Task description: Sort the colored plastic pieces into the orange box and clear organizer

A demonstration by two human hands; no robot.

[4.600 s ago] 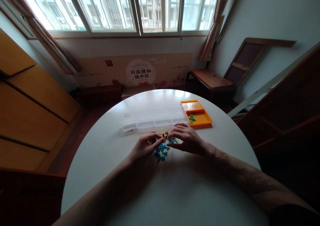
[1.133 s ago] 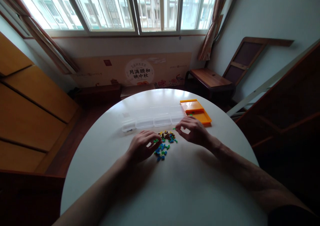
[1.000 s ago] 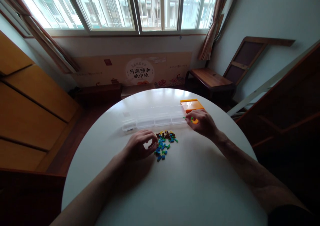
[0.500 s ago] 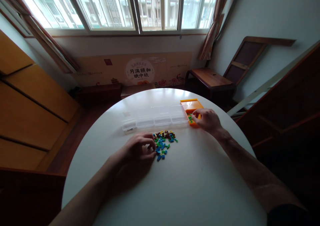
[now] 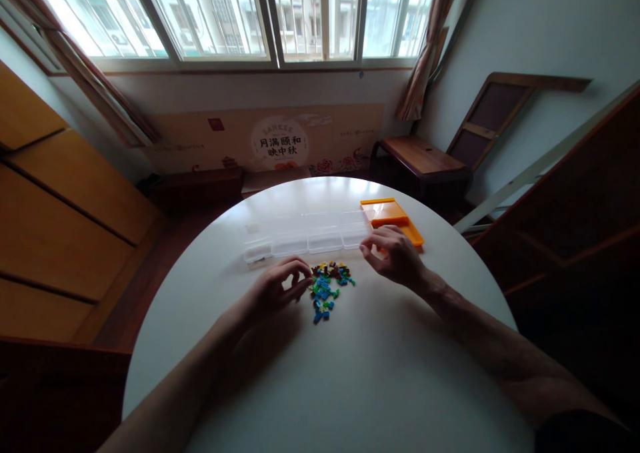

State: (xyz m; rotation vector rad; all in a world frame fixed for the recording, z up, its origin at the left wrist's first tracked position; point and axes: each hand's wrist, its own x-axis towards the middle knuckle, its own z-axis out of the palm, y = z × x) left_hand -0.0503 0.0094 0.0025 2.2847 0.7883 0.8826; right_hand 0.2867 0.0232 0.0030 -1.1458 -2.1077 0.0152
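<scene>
The left hand (image 5: 277, 285) half-curls beside the bricks (image 5: 323, 291), the right hand (image 5: 396, 254) before the orange box (image 5: 398, 221). Any grip — too small to tell.

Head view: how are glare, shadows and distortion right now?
Head view: window partly washed out; head view: white table catches glare along its far edge, with soft shadow below the left hand; head view: wide-angle stretching toward the edges, lower corners dark.

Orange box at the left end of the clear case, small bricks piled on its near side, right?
Not the left: the head view shows the orange box at the right end of the clear case. The small bricks are piled on its near side.
</scene>
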